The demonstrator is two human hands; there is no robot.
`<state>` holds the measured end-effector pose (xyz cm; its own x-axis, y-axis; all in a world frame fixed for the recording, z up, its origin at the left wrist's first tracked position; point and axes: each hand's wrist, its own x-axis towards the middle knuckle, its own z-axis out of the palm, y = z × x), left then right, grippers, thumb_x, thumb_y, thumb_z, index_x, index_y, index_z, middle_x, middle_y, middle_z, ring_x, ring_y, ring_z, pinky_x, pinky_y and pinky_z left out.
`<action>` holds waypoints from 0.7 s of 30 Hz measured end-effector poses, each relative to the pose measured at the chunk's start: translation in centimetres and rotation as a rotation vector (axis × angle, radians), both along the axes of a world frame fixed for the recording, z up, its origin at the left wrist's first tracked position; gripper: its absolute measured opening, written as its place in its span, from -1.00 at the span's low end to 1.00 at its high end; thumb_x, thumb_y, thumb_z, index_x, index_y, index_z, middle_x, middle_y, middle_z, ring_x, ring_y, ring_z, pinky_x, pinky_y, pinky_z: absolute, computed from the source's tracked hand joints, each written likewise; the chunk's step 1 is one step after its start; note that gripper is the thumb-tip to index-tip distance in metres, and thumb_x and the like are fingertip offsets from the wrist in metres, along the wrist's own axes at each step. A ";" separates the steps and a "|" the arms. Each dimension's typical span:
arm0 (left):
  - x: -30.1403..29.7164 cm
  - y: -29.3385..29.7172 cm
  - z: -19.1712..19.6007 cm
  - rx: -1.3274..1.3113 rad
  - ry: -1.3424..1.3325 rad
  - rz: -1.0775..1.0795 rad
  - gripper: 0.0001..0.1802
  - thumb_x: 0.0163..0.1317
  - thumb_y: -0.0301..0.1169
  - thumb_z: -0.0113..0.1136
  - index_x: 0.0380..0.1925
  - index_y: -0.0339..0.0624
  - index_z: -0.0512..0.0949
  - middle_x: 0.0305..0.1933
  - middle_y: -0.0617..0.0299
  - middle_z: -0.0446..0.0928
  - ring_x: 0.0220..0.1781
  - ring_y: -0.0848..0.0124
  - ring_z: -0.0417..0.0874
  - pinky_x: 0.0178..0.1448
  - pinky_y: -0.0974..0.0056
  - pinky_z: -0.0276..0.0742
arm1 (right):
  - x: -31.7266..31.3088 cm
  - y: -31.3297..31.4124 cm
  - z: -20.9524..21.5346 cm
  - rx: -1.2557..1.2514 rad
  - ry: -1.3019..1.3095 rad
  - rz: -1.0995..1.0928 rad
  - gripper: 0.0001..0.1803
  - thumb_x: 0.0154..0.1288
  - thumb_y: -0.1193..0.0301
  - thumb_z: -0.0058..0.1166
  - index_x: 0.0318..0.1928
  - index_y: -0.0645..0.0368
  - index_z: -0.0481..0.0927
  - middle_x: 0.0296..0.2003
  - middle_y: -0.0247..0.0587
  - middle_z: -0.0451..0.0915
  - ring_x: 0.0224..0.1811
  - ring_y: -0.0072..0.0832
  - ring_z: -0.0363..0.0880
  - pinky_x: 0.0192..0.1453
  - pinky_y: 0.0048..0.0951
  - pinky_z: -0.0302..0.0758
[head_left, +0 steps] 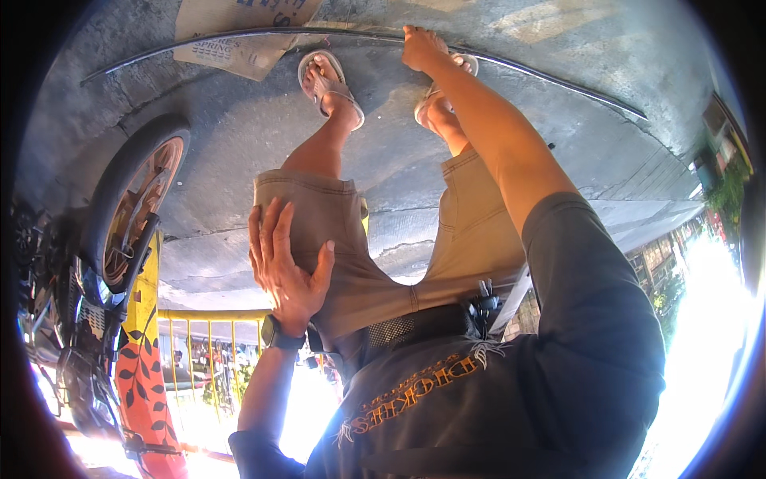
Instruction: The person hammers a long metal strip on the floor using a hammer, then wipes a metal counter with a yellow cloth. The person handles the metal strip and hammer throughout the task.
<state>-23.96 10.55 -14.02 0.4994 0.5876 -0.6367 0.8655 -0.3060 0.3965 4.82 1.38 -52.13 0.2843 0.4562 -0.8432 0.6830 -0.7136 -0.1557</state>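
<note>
A long thin dark rod (335, 32) lies across the concrete in front of my sandalled feet, curving in this wide view from far left to right. My right hand (423, 49) reaches down to it beside my right foot, fingers closed around it near its middle. The exact grip is partly hidden by the back of the hand. My left hand (287, 251) rests on my left thigh over the brown shorts (319, 207), fingers spread, holding nothing. A dark watch (279, 334) is on that wrist.
A flattened piece of printed cardboard (231, 60) lies under the rod's left part. To the left stands a motorcycle wheel (120, 207), by a yellow and orange post (144, 367) and a yellow railing (211, 314). Bright glare and greenery (726, 191) show at right.
</note>
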 end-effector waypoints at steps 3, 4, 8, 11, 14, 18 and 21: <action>-0.2 0.4 -0.8 0.024 0.041 -0.006 -0.27 0.14 -0.07 0.30 0.29 -0.19 0.44 0.39 -0.04 0.39 0.51 -0.25 0.22 0.47 -0.22 0.20 | -0.8 -0.1 -2.9 0.000 -0.017 0.095 -0.42 0.36 0.39 -0.03 0.40 0.05 0.33 0.33 -0.08 0.41 0.44 -0.01 0.29 0.46 0.14 0.24; 0.0 0.9 -1.0 0.029 0.044 -0.010 -0.26 0.14 -0.07 0.30 0.28 -0.20 0.44 0.39 -0.05 0.39 0.50 -0.27 0.22 0.46 -0.23 0.20 | -0.9 0.3 -3.6 -0.011 -0.012 0.132 -0.40 0.36 0.37 -0.02 0.42 0.03 0.31 0.36 -0.10 0.38 0.46 -0.01 0.26 0.47 0.17 0.20; -0.1 1.3 -1.6 0.051 0.033 -0.011 -0.25 0.14 -0.04 0.30 0.27 -0.23 0.45 0.38 -0.09 0.40 0.48 -0.32 0.22 0.45 -0.27 0.21 | -1.4 1.4 -4.9 0.010 -0.058 0.180 -0.38 0.38 0.24 0.04 0.42 0.00 0.33 0.43 -0.16 0.29 0.50 -0.01 0.19 0.48 0.28 0.12; -0.3 1.6 -2.0 0.063 0.005 -0.021 -0.26 0.14 -0.04 0.31 0.26 -0.24 0.45 0.38 -0.08 0.40 0.48 -0.31 0.23 0.44 -0.26 0.21 | -1.4 2.1 -4.4 -0.086 -0.051 0.287 -0.39 0.36 0.12 0.08 0.37 -0.01 0.38 0.34 -0.15 0.42 0.44 -0.07 0.31 0.48 0.29 0.10; -0.1 1.8 -1.5 0.049 0.014 -0.031 -0.26 0.15 -0.05 0.31 0.26 -0.24 0.45 0.37 -0.06 0.41 0.49 -0.27 0.24 0.44 -0.25 0.21 | 0.5 3.2 -2.5 -0.146 0.199 0.191 -0.41 0.25 0.04 0.21 0.24 -0.01 0.49 0.09 -0.06 0.63 0.23 -0.11 0.55 0.34 0.13 0.37; -0.2 1.0 -0.8 0.018 0.006 -0.010 -0.23 0.14 -0.12 0.35 0.32 -0.25 0.39 0.36 -0.07 0.40 0.48 -0.17 0.28 0.46 -0.16 0.25 | 2.9 3.5 5.9 -0.010 0.208 0.110 -0.35 0.17 -0.05 0.21 0.15 0.11 0.55 -0.04 -0.07 0.69 0.08 -0.13 0.65 0.22 -0.06 0.49; -0.3 0.2 0.5 -0.014 -0.025 0.065 -0.21 0.17 -0.11 0.37 0.34 -0.24 0.35 0.35 -0.04 0.42 0.45 -0.11 0.33 0.45 -0.10 0.30 | 6.3 4.8 16.7 -0.004 0.307 0.090 -0.31 0.04 0.01 0.35 0.10 0.17 0.59 -0.07 0.01 0.69 0.02 -0.11 0.67 0.11 -0.15 0.56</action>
<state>-24.25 10.71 -13.48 0.4762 0.6104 -0.6330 0.8733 -0.2436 0.4220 11.12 6.14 -35.47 -0.0249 0.4643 -0.8853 0.6649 -0.6536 -0.3615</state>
